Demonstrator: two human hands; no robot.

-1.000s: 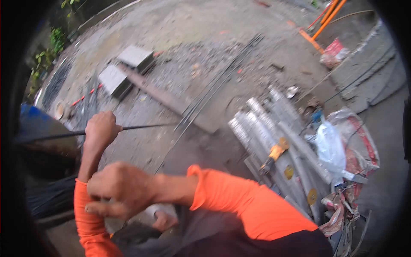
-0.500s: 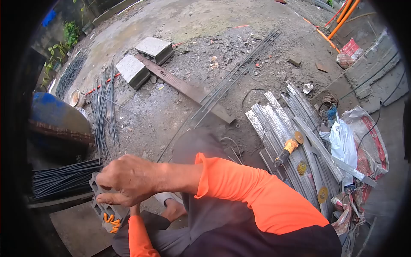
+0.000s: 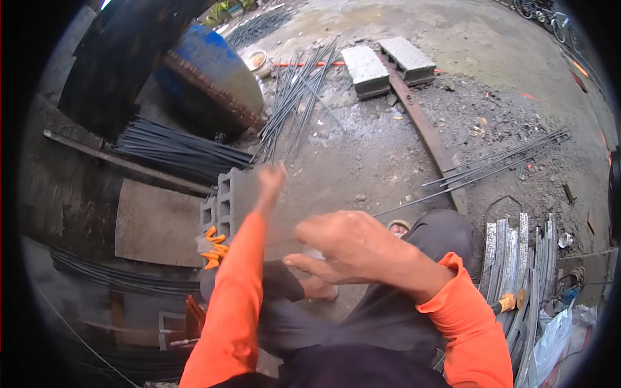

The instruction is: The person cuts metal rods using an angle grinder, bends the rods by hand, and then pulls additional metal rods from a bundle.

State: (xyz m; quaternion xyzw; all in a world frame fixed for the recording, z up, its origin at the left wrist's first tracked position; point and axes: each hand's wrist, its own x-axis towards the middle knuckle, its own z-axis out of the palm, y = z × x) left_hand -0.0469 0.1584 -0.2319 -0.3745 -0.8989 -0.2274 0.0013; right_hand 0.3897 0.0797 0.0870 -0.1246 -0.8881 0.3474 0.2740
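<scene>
My left hand point(image 3: 272, 181) is stretched forward, smeared by motion; its grip does not show. It appears beside the near ends of a loose pile of thin steel bars point(image 3: 294, 97); I cannot tell whether it touches them. My right hand point(image 3: 349, 246) hangs above my lap with its fingers curled and the thumb a little apart. Its palm is hidden, so anything inside it cannot be seen. Left of my left forearm stand grey hollow concrete blocks point(image 3: 225, 207), with orange-fingered work gloves point(image 3: 213, 249) on them.
A blue-topped drum point(image 3: 217, 81) stands at the left, near a bundle of dark bars point(image 3: 181, 152). Two concrete blocks point(image 3: 365, 68) lie by a long brown beam point(image 3: 424, 132). At the right, metal strips point(image 3: 511, 252) lie near an angle grinder point(image 3: 508, 302).
The view has swung left. My left hand, mostly hidden behind the right before, now reaches forward. My right hand has moved away from the hollow blocks, over my lap.
</scene>
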